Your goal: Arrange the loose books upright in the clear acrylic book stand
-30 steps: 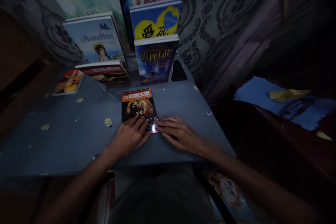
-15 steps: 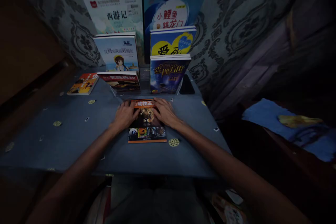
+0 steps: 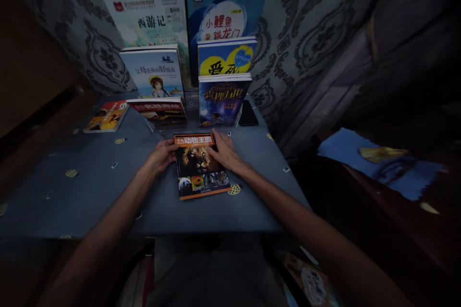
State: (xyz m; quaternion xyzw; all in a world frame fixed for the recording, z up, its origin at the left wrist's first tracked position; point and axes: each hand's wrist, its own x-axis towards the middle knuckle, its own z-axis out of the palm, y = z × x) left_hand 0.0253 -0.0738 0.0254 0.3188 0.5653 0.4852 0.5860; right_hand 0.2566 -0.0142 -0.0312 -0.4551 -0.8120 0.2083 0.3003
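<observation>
A book [image 3: 196, 168] with a lion on its dark cover and orange bands lies before me on the cloth-covered table, turned slightly askew. My left hand [image 3: 162, 154] grips its upper left edge, thumb at the cover's rim and the other fingers curled at the side, partly hidden. On the opposite edge, my right hand [image 3: 226, 152] holds the book with the thumb on the cover and the fingers along the side. Just beyond it stand a purple-blue book [image 3: 223, 103] and a dark red book [image 3: 160, 111].
Taller books, such as a pale green one [image 3: 149, 17] and a blue one [image 3: 230, 0], stand in rows behind. An orange book [image 3: 106, 116] lies flat at the left. A black phone [image 3: 248, 114] rests at the right, near the edge of the patterned tablecloth [image 3: 97, 201].
My left hand has slid from the cover to the book's left edge, uncovering more of the title. The book has turned slightly. The view has shifted a little to the right.
</observation>
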